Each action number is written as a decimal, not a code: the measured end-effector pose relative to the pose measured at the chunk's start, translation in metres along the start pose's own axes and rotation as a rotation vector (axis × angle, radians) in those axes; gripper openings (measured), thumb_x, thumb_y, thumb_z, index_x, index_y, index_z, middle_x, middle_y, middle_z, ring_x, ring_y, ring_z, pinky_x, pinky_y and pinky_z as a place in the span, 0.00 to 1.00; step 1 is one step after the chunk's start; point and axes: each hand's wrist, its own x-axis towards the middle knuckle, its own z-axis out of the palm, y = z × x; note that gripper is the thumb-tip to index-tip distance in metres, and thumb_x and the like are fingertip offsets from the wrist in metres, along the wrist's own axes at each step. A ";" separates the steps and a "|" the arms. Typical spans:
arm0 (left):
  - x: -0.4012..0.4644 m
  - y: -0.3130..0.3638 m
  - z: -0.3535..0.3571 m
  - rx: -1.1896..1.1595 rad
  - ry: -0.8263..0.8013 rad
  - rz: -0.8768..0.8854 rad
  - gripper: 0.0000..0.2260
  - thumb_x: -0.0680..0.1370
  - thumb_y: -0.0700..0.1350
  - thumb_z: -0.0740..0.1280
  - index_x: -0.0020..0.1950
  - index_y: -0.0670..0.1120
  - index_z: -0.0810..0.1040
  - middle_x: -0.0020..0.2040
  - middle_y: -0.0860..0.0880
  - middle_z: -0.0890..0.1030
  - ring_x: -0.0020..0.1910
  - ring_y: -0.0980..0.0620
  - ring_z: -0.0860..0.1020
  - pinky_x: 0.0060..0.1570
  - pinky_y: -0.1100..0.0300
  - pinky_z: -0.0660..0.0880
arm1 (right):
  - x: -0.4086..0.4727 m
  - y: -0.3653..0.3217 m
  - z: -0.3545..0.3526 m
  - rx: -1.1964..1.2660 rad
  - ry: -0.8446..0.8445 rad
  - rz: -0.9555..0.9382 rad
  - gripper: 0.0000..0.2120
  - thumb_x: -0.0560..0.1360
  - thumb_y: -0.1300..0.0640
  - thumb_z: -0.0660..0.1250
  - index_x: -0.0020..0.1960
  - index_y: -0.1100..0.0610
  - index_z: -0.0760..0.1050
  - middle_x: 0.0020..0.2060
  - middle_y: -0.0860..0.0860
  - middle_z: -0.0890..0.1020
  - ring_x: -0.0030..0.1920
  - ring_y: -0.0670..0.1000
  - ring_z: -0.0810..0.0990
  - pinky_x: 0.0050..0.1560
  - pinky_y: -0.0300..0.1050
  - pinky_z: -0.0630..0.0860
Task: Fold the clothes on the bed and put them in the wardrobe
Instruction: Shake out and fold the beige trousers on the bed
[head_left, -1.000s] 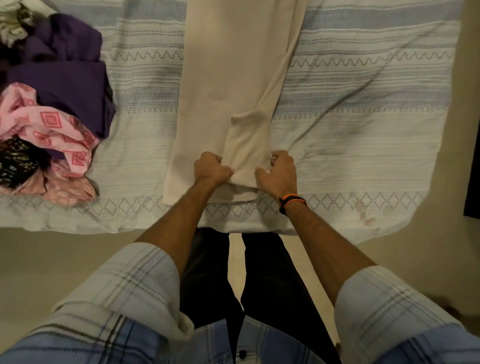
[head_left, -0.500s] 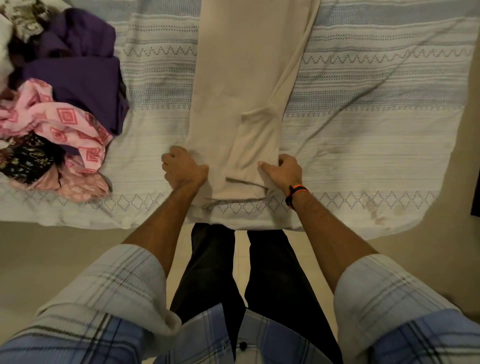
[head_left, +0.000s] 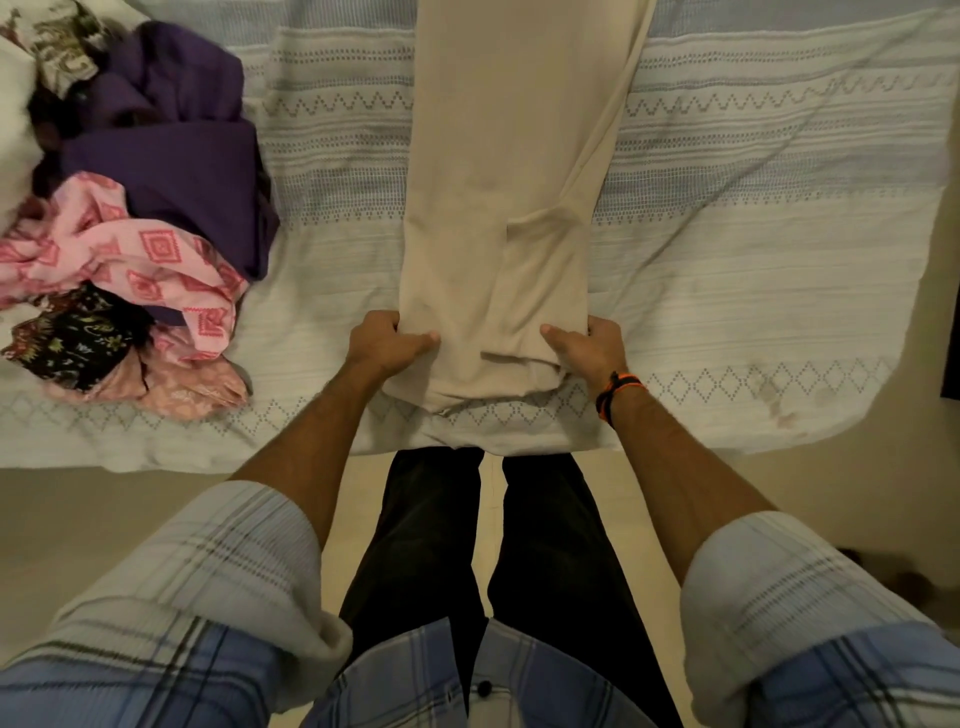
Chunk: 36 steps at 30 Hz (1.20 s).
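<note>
I see one beige garment lying on the bed at twelve o'clock; my left hand and right hand both grip its near end. One clothes pile sits at ten o'clock.

**Bed layout, seen from the foot edge**

Long garment lies on the bedspread, running from 6 toward 12 o'clock. Left hand at its 7 o'clock corner, right hand at 5. Heap of clothes on the bedspread at 9–10 o'clock, well apart.
</note>
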 end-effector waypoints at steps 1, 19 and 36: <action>0.001 -0.001 -0.001 -0.003 -0.020 0.007 0.23 0.72 0.53 0.75 0.63 0.43 0.80 0.60 0.45 0.81 0.58 0.43 0.79 0.59 0.50 0.77 | 0.000 0.002 -0.001 0.014 0.001 0.001 0.19 0.71 0.56 0.76 0.60 0.61 0.80 0.54 0.55 0.84 0.54 0.54 0.82 0.59 0.50 0.79; -0.043 -0.027 0.023 -0.207 0.037 0.038 0.19 0.76 0.44 0.72 0.64 0.38 0.77 0.60 0.41 0.80 0.56 0.42 0.79 0.53 0.52 0.76 | -0.028 0.038 -0.027 0.088 0.005 -0.121 0.14 0.71 0.56 0.75 0.54 0.58 0.82 0.50 0.56 0.84 0.50 0.59 0.83 0.43 0.59 0.83; -0.112 -0.105 0.085 -0.128 0.047 0.028 0.23 0.74 0.44 0.74 0.65 0.35 0.76 0.61 0.38 0.79 0.58 0.39 0.78 0.53 0.51 0.77 | -0.091 0.138 -0.051 -0.024 0.008 -0.101 0.14 0.71 0.57 0.75 0.55 0.60 0.81 0.51 0.58 0.84 0.51 0.60 0.82 0.49 0.60 0.82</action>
